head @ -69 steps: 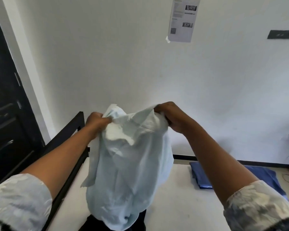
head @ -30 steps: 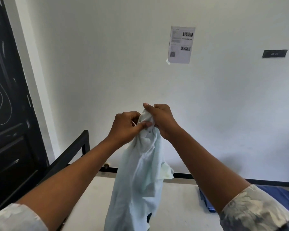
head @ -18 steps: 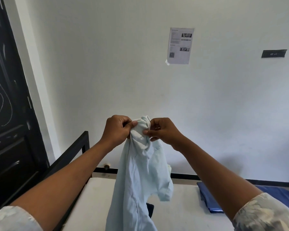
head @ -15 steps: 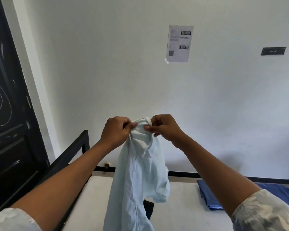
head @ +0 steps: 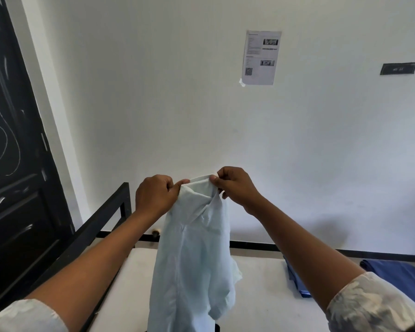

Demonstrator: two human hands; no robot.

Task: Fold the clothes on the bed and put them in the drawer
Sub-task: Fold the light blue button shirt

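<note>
Far left: black door, black bed frame. Left grip pinching the collar of a pale blue shirt, hanging above the white bed. Right grip pinching the same collar. On the wall: printed sheet with QR code, text unreadable. Dark plate, lettering blurred. Blue cloth lying on the bed.

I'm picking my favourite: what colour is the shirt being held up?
The shirt is plain pale blue, almost white; the head view shows it best.
</note>
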